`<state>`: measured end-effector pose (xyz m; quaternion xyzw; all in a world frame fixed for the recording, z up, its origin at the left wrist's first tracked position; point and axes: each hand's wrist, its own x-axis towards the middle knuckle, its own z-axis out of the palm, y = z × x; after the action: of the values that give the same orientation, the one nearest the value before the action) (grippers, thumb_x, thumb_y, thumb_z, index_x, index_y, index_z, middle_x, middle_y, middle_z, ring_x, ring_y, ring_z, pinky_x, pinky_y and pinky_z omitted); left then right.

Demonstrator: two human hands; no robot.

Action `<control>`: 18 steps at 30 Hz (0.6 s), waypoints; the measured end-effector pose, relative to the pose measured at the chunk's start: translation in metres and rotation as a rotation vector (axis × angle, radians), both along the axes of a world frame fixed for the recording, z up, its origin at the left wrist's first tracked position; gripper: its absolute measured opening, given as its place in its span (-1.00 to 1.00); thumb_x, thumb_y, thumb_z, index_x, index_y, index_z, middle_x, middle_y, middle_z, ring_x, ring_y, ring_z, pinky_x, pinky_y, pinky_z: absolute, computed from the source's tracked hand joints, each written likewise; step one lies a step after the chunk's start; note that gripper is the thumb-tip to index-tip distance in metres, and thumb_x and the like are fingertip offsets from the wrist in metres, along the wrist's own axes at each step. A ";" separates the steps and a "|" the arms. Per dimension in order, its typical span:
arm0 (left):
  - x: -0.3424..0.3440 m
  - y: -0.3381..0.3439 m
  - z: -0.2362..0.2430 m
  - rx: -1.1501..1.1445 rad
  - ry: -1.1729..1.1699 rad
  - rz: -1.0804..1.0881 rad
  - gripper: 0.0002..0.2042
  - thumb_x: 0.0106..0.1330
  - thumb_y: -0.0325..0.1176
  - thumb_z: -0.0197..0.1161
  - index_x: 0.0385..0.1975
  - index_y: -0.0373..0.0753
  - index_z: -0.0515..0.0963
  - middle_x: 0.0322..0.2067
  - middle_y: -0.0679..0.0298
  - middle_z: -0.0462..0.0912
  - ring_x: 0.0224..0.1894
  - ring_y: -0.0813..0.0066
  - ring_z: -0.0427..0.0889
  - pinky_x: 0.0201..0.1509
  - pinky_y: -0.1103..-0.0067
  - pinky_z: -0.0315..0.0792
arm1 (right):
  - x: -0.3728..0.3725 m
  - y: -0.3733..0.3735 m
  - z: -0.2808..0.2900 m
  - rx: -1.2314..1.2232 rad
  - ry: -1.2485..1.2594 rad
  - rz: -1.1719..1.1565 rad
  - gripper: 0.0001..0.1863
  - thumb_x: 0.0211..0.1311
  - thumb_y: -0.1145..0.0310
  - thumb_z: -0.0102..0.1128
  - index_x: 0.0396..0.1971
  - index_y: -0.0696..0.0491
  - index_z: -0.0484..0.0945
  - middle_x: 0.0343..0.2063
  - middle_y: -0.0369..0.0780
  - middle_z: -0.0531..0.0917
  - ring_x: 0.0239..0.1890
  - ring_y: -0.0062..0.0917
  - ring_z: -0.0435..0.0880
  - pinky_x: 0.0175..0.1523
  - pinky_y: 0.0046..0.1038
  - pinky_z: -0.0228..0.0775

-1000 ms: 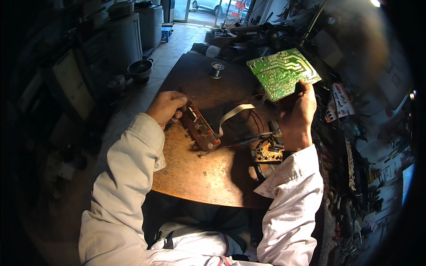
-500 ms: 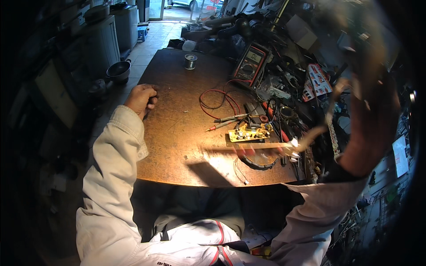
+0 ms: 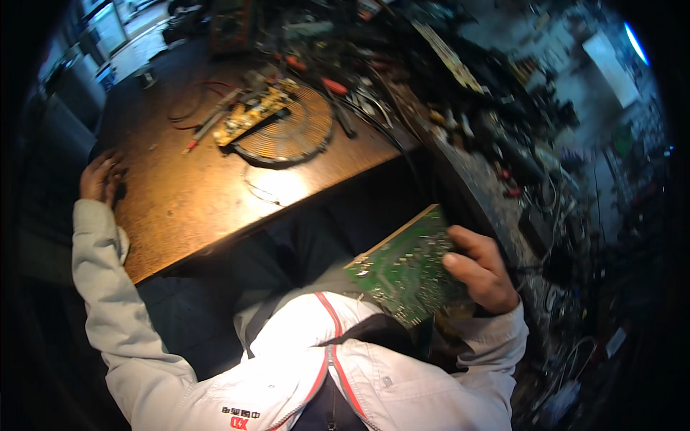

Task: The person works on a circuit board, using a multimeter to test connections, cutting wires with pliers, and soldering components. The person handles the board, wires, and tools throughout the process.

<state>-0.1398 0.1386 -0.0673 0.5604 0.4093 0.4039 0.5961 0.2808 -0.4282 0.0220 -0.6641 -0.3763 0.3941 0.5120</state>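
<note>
My right hand (image 3: 478, 266) grips a green circuit board (image 3: 399, 269) low at the right, beside my lap and off the table's front edge. My left hand (image 3: 100, 176) lies at the left edge of the wooden table (image 3: 165, 201), fingers loosely curved and a little apart, with no held object visible. On the table, a yellow circuit board (image 3: 237, 122) rests on a round copper-coloured coil (image 3: 287, 136), next to probes (image 3: 208, 133) and thin wires. Red-handled tools (image 3: 334, 86) lie behind the coil. The picture is somewhat blurred.
A small spool (image 3: 146, 77) sits at the table's far left, and a dark multimeter (image 3: 230, 29) at its back. A bench (image 3: 474, 179) crowded with tools, cables and parts runs along the right. Beyond the table are a doorway (image 3: 115, 25) and pale appliances (image 3: 75, 79).
The view has swung rightward. The green board has moved from above the table down to my lap. The brown board left my left hand, swept blurred to the right, and is no longer clearly seen.
</note>
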 end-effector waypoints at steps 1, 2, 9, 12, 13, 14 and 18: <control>-0.018 0.013 -0.004 0.011 0.019 0.009 -0.54 0.46 -0.46 0.22 0.32 -0.41 0.36 0.06 0.03 0.63 -0.14 0.44 0.70 -0.19 0.72 0.65 | 0.005 -0.006 -0.020 -0.073 -0.013 0.076 -0.80 0.46 0.37 0.08 -0.13 0.22 0.53 -0.42 -0.36 0.54 -0.43 -0.69 0.41 -0.35 -0.51 0.29; -0.041 0.026 -0.009 -0.023 -0.027 -0.014 -0.54 0.46 -0.45 0.22 0.32 -0.40 0.37 0.10 0.04 0.60 -0.13 0.47 0.69 -0.18 0.74 0.65 | 0.007 -0.010 -0.037 -0.124 -0.076 0.059 -0.79 0.47 0.36 0.07 -0.15 0.22 0.52 -0.45 -0.34 0.54 -0.43 -0.68 0.41 -0.34 -0.49 0.29; -0.118 0.142 -0.038 -0.099 -0.077 -0.251 -0.41 0.41 -0.50 0.25 0.43 -0.34 0.28 0.22 0.19 0.53 0.11 0.51 0.62 0.12 0.72 0.60 | -0.001 -0.082 -0.151 -0.437 -0.345 -0.144 -0.76 0.41 0.33 0.09 -0.24 0.25 0.49 -0.48 0.15 0.58 -0.43 0.04 0.62 -0.30 -0.13 0.40; -0.165 0.160 -0.028 -0.129 -0.030 -0.339 -0.37 0.37 -0.53 0.26 0.45 -0.35 0.26 0.29 0.18 0.49 0.26 0.47 0.53 0.25 0.71 0.53 | -0.009 -0.112 -0.206 -0.566 -0.424 -0.099 -0.69 0.38 0.27 0.09 -0.19 0.28 0.51 -0.46 0.16 0.63 -0.32 0.14 0.66 -0.20 0.02 0.44; -0.154 0.160 -0.031 -0.102 -0.037 -0.335 -0.37 0.38 -0.52 0.26 0.46 -0.34 0.25 0.32 0.17 0.46 0.29 0.46 0.51 0.29 0.68 0.50 | -0.009 -0.123 -0.223 -0.616 -0.417 -0.110 -0.68 0.37 0.28 0.09 -0.17 0.29 0.51 -0.42 0.17 0.63 -0.28 0.14 0.65 -0.16 0.03 0.44; -0.145 0.159 -0.034 -0.076 -0.044 -0.328 -0.36 0.38 -0.51 0.25 0.46 -0.34 0.24 0.34 0.16 0.44 0.31 0.45 0.49 0.33 0.66 0.46 | -0.009 -0.134 -0.239 -0.665 -0.409 -0.118 -0.68 0.36 0.29 0.09 -0.15 0.29 0.52 -0.38 0.18 0.64 -0.24 0.14 0.65 -0.12 0.04 0.44; -0.145 0.155 -0.020 -0.042 -0.006 -0.248 -0.36 0.41 -0.43 0.24 0.49 -0.31 0.21 0.42 0.14 0.36 0.39 0.43 0.40 0.47 0.60 0.32 | 0.001 -0.181 -0.288 -0.680 -0.463 -0.059 -0.67 0.30 0.29 0.12 -0.09 0.22 0.59 -0.18 0.17 0.66 -0.10 0.12 0.64 0.02 0.03 0.46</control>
<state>-0.2844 0.2940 -0.0875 0.5930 0.3434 0.3199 0.6543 0.2816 -0.6089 -0.2659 -0.8769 -0.3107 0.3216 0.1762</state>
